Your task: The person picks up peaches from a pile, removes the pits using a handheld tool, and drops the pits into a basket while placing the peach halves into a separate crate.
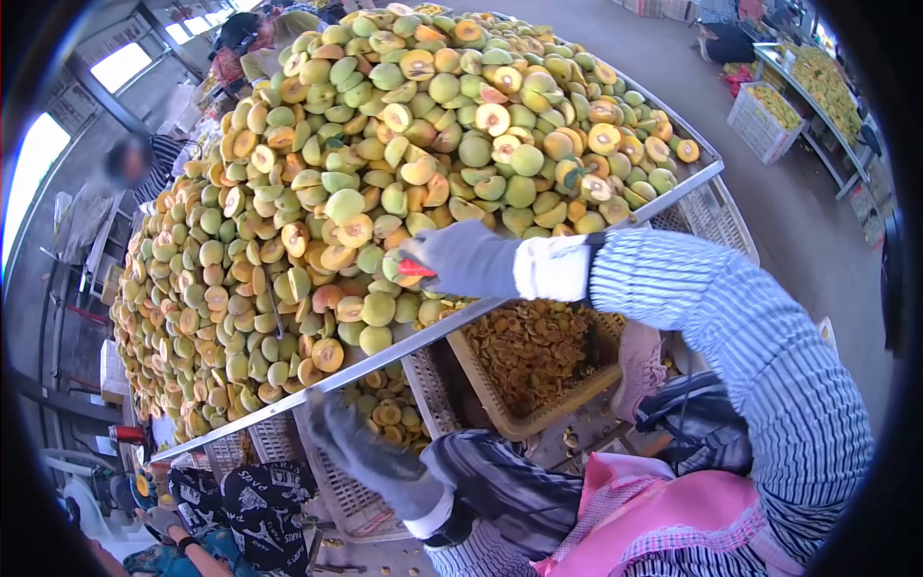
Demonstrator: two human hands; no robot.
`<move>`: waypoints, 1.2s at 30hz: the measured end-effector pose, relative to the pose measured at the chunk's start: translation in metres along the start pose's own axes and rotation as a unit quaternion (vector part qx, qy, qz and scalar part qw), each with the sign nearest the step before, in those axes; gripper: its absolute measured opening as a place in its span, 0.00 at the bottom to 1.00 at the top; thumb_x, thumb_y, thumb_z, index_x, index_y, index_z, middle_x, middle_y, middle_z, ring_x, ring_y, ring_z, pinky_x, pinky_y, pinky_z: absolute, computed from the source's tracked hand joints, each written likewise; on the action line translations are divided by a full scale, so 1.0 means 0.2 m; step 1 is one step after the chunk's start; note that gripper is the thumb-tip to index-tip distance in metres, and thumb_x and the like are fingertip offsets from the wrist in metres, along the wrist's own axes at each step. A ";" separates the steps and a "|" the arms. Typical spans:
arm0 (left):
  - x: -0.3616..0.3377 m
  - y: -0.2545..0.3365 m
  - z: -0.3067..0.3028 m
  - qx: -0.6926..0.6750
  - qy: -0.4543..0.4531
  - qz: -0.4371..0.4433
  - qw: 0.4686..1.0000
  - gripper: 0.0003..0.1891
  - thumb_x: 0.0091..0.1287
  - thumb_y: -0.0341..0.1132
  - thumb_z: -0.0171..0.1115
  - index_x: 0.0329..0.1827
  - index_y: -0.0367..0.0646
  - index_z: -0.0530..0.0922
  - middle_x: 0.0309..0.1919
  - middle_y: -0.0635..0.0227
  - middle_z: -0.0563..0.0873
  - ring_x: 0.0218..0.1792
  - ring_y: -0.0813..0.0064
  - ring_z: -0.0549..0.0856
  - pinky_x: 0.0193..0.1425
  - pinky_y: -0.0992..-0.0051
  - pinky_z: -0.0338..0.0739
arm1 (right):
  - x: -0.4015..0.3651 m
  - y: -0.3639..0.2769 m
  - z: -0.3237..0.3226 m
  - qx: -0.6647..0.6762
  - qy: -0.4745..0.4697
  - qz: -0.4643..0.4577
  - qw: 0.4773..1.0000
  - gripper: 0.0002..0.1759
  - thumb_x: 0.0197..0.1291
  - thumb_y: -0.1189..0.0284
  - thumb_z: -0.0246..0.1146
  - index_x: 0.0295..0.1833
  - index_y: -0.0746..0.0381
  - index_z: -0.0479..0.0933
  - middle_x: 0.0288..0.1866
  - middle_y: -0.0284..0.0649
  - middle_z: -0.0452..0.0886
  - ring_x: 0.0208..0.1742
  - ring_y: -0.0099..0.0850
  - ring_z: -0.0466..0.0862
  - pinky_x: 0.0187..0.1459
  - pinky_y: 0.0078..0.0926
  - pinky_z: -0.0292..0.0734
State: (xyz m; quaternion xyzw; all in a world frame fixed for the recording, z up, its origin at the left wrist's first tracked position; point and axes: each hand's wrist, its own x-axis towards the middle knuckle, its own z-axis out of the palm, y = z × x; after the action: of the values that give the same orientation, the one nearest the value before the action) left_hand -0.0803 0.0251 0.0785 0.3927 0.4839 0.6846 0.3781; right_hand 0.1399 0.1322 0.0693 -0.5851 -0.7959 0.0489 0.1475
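Observation:
A huge heap of green and orange fruit (385, 163), many pieces halved and pitted, covers a tilted metal table (673, 188). My right hand (466, 260), in a grey glove, reaches over the table's near edge into the heap. It grips a small red tool (415, 267) and presses against a green fruit (396, 265). My left hand (370, 452), in a dark grey glove, hangs below the table edge with fingers stretched out and nothing visible in it. It hovers over a white crate (356, 500) that holds halved fruit (385, 409).
A tan basket (500, 409) full of brown pits stands under the table by my knees. Other people work at the left (135, 163), the back (250, 38) and the bottom left (183, 539). White crates (760, 120) and another fruit table (827, 87) stand at the far right.

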 end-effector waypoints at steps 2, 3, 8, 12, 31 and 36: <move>0.01 0.00 0.14 -0.058 -0.012 -0.070 0.996 0.19 0.75 0.39 0.54 0.63 0.38 0.71 0.59 0.60 0.77 0.60 0.66 0.78 0.63 0.64 0.74 | 0.14 -0.07 0.11 -0.045 -0.012 0.000 0.999 0.29 0.57 0.57 0.68 0.62 0.55 0.71 0.45 0.42 0.82 0.43 0.42 0.87 0.40 0.39 0.82; 0.02 -0.05 0.19 -0.086 -0.023 -0.083 0.993 0.17 0.73 0.37 0.56 0.61 0.40 0.73 0.57 0.61 0.79 0.59 0.65 0.79 0.59 0.64 0.76 | 0.19 -0.09 0.16 -0.047 -0.032 0.039 0.998 0.30 0.57 0.56 0.69 0.62 0.56 0.71 0.46 0.43 0.82 0.44 0.43 0.87 0.42 0.40 0.82; 0.06 -0.32 0.17 -0.160 -0.096 -0.122 0.975 0.20 0.76 0.40 0.54 0.66 0.40 0.70 0.58 0.59 0.79 0.55 0.63 0.82 0.60 0.64 0.78 | 0.19 -0.07 0.21 0.140 0.011 0.104 0.985 0.34 0.53 0.53 0.70 0.61 0.59 0.71 0.47 0.48 0.84 0.45 0.46 0.86 0.45 0.46 0.79; 0.11 -0.40 0.18 -0.222 -0.114 -0.198 0.948 0.25 0.77 0.46 0.50 0.70 0.41 0.66 0.57 0.60 0.79 0.53 0.63 0.83 0.49 0.68 0.82 | 0.01 -0.11 0.06 0.570 -0.115 0.144 0.801 0.30 0.58 0.48 0.69 0.51 0.63 0.76 0.32 0.38 0.82 0.31 0.24 0.83 0.26 0.27 0.74; 0.05 -0.53 0.11 -0.278 -0.119 -0.083 0.950 0.18 0.74 0.48 0.56 0.50 0.41 0.72 0.40 0.64 0.82 0.42 0.68 0.83 0.50 0.68 0.81 | -0.40 -0.47 0.01 0.181 -0.129 0.052 0.974 0.29 0.69 0.45 0.54 0.47 0.65 0.75 0.38 0.53 0.83 0.39 0.53 0.84 0.43 0.49 0.77; 0.05 -0.52 0.09 -0.374 -0.053 -0.272 0.885 0.22 0.76 0.57 0.48 0.48 0.45 0.73 0.38 0.66 0.82 0.39 0.67 0.83 0.45 0.65 0.82 | -0.43 -0.43 0.10 0.254 -0.148 0.040 0.955 0.30 0.70 0.44 0.52 0.43 0.64 0.75 0.33 0.52 0.83 0.34 0.51 0.84 0.38 0.47 0.77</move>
State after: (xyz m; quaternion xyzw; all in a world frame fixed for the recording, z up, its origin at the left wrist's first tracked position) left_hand -0.0532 0.0663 -0.0157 0.1113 0.2594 0.6631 0.6933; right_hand 0.0778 0.0261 0.0571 -0.5458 -0.7460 0.3414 0.1701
